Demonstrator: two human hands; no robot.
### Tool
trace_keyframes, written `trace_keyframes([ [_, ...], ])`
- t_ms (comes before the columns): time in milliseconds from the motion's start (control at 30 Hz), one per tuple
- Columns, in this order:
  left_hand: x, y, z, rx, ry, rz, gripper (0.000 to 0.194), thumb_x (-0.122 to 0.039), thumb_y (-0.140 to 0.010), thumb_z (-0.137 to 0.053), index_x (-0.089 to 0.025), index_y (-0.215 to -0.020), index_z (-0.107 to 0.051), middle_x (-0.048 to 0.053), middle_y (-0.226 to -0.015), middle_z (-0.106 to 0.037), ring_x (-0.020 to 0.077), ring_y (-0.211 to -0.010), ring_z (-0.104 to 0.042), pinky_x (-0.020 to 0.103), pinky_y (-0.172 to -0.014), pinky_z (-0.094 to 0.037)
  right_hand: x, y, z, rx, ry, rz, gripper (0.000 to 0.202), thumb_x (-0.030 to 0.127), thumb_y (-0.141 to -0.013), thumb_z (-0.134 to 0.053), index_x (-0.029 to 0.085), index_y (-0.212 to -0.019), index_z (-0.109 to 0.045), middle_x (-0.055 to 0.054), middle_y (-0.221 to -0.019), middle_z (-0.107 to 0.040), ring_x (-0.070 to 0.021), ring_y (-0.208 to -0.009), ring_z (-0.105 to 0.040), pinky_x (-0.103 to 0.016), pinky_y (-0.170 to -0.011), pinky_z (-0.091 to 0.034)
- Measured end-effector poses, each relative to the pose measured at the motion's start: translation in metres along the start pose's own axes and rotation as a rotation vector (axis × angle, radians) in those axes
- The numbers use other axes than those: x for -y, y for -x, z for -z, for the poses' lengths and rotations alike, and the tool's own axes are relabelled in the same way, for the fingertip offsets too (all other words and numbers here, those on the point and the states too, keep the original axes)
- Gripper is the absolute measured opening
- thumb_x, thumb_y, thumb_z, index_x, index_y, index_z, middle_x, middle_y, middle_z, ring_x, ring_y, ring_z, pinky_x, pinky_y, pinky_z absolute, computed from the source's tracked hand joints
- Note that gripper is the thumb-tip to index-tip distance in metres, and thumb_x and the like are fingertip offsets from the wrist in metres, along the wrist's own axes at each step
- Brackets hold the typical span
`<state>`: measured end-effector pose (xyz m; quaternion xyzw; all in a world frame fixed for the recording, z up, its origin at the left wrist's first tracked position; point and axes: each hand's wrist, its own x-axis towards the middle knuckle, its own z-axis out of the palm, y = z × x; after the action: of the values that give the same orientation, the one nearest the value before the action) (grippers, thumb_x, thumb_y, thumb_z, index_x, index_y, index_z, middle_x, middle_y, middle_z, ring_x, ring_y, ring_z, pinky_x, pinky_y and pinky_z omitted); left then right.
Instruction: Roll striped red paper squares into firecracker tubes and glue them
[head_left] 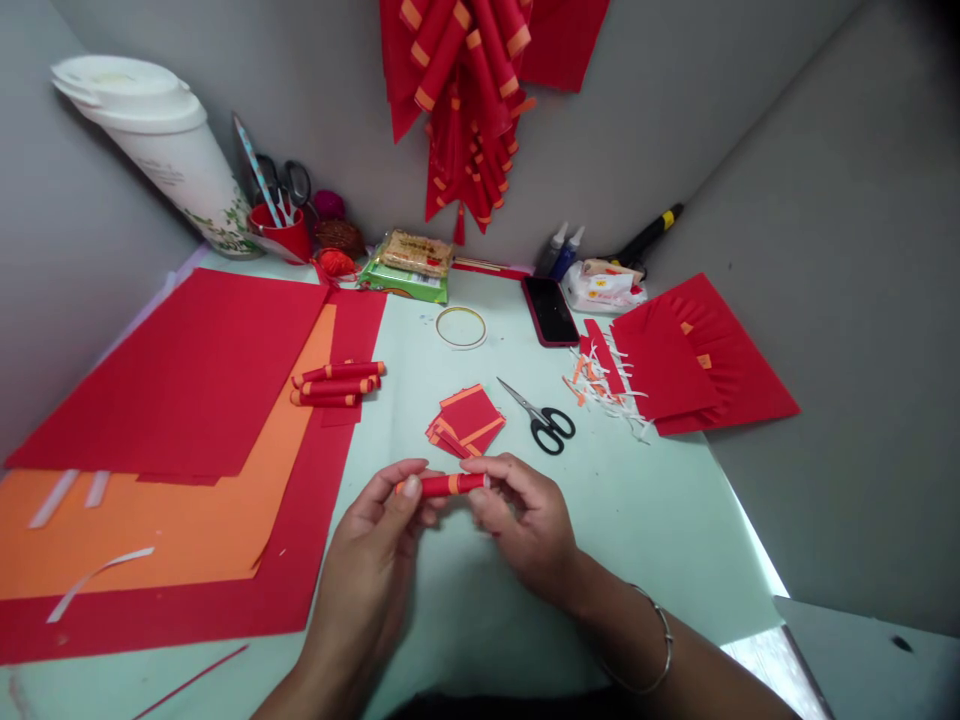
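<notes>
A red paper tube (435, 486) with orange bands is held level between both hands, low in the middle of the view. My left hand (379, 530) pinches its left end, the thumb on top. At the right end, the fingers of my right hand (525, 510) close round the tube. Just beyond the hands lie several red cards with orange strips (472, 415), loosely stacked. Black-handled scissors (544, 420) rest to the right of that stack, blades partly apart. Several finished-looking red tubes (337, 386) with orange ends lie in a small pile to the left.
Red sheets (180, 370) and an orange sheet (247, 540) cover the left side. Tape roll (461, 328), phone (551, 312), paper scraps (600, 385) and folded red paper (675, 360) lie farther back and right. A white cup (165, 150) stands back left; red decorations (472, 120) hang behind.
</notes>
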<state>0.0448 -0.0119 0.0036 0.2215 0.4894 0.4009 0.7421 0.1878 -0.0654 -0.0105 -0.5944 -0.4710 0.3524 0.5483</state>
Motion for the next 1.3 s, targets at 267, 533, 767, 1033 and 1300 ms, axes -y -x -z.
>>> trace_keyframes([
  [267, -0.012, -0.007, 0.003, -0.195, 0.138, -0.041, 0.012, -0.009, -0.09, -0.063, -0.01, -0.092, -0.074, 0.005, -0.079, -0.074, 0.0105, -0.06, -0.067, 0.018, -0.06, -0.058, 0.002, -0.004, 0.019, -0.31, -0.296, -0.082, 0.021, 0.039, -0.099, -0.056, 0.023, -0.1, -0.069, 0.002, -0.067, -0.06, -0.0116, -0.059, -0.055, -0.022, -0.055, -0.045],
  [533, -0.014, -0.008, 0.001, -0.15, 0.173, 0.005, 0.021, -0.009, -0.095, -0.053, -0.007, -0.09, -0.073, 0.007, -0.076, -0.072, 0.0102, -0.055, -0.063, 0.018, -0.052, -0.055, 0.0, -0.013, 0.013, -0.148, -0.585, -0.275, 0.036, 0.052, -0.098, -0.056, 0.019, -0.083, -0.06, -0.001, -0.074, -0.067, -0.0077, -0.046, -0.047, -0.02, -0.044, -0.035],
  [767, -0.009, -0.003, 0.002, -0.054, 0.102, -0.005, 0.023, -0.032, -0.08, -0.079, -0.011, -0.085, -0.072, 0.003, -0.074, -0.07, 0.0102, -0.057, -0.057, 0.018, -0.051, -0.05, 0.004, -0.006, 0.005, -0.022, -0.423, -0.355, 0.03, 0.047, -0.091, -0.064, 0.022, -0.08, -0.053, 0.009, -0.055, -0.045, -0.0087, -0.047, -0.04, -0.02, -0.047, -0.035],
  [1033, -0.002, 0.001, 0.001, 0.044, -0.054, 0.056, 0.034, -0.046, -0.075, -0.081, -0.017, -0.072, -0.066, -0.003, -0.056, -0.059, 0.0106, -0.057, -0.049, 0.02, -0.056, -0.044, 0.009, -0.002, 0.001, 0.098, -0.113, -0.249, 0.008, 0.028, -0.084, -0.067, 0.023, -0.09, -0.064, 0.01, -0.053, -0.044, -0.0095, -0.047, -0.036, -0.022, -0.046, -0.034],
  [1300, 0.0, 0.003, 0.001, 0.121, -0.118, 0.149, 0.031, -0.045, -0.076, -0.08, -0.017, -0.075, -0.068, 0.001, -0.066, -0.067, 0.0118, -0.06, -0.053, 0.022, -0.059, -0.044, 0.006, -0.005, 0.003, 0.113, -0.096, -0.278, 0.008, 0.03, -0.085, -0.066, 0.022, -0.086, -0.064, 0.008, -0.057, -0.049, -0.0092, -0.049, -0.037, -0.023, -0.05, -0.035],
])
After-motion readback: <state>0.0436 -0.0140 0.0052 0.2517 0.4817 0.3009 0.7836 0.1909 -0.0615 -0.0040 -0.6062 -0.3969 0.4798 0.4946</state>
